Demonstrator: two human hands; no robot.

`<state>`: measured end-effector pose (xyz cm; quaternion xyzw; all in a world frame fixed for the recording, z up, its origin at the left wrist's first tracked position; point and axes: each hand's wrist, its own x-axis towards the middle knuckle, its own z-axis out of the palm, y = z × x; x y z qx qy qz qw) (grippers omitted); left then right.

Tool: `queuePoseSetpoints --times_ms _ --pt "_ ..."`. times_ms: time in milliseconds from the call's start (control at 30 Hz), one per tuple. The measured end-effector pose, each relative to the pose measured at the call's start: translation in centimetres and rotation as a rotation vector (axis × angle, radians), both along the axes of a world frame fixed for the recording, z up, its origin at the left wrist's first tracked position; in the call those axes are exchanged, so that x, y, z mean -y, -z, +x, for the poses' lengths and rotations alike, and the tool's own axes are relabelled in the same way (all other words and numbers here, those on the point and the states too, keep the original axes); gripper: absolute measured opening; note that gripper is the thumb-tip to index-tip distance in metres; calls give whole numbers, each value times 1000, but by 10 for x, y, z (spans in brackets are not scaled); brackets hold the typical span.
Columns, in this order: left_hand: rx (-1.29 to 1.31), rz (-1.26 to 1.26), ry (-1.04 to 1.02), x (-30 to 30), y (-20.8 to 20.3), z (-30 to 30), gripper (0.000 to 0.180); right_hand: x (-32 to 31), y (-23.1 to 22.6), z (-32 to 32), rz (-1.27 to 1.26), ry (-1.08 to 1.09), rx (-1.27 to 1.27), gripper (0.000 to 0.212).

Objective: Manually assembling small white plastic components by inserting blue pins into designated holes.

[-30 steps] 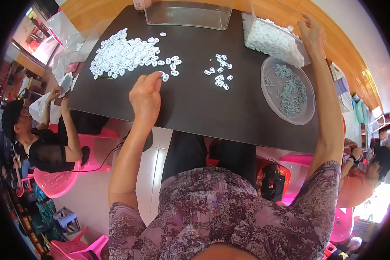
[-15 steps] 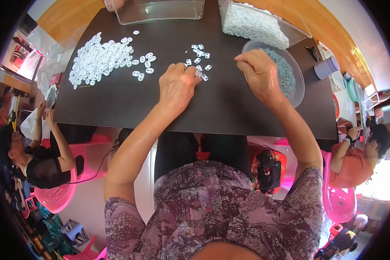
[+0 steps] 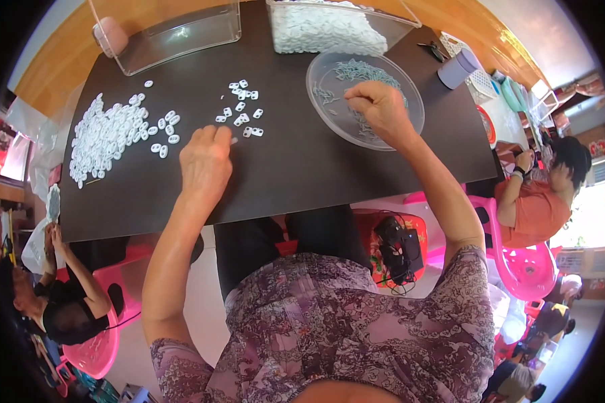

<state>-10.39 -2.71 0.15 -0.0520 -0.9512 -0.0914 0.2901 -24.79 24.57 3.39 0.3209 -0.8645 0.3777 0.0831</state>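
Note:
My left hand [image 3: 207, 160] is low over the dark table, its fingers curled and its thumb close to them; what they hold, if anything, is hidden. Just beyond it lies a loose group of small white two-holed pieces [image 3: 241, 119]. My right hand [image 3: 382, 113] is over a round clear plastic tub [image 3: 318, 113] with its thumb and fingertips pinched together. Whatever is in that pinch is too small to make out. Small grey-green screw-like parts [image 3: 363, 69] are spread in the tub. To the left spreads a large pile of white oval pieces [image 3: 107, 138].
At the back stand a clear bin [image 3: 181, 41] and another clear bin full of white pieces [image 3: 329, 30]. A lavender cup [image 3: 457, 69] and dark-handled pliers [image 3: 435, 51] are at the back right. People sit on pink chairs at both sides.
The whole view has turned and shifted. My right hand has gone from the tub's left side to over its middle. My left hand has drawn back slightly from the small white pieces.

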Motion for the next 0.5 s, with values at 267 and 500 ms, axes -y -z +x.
queuePoseSetpoints --times_ms 267,500 --pt "52 -466 205 -13 -10 20 15 1 24 -14 226 -57 -292 7" --pt "-29 -237 189 -19 -1 22 12 9 30 -11 321 -99 -318 6"
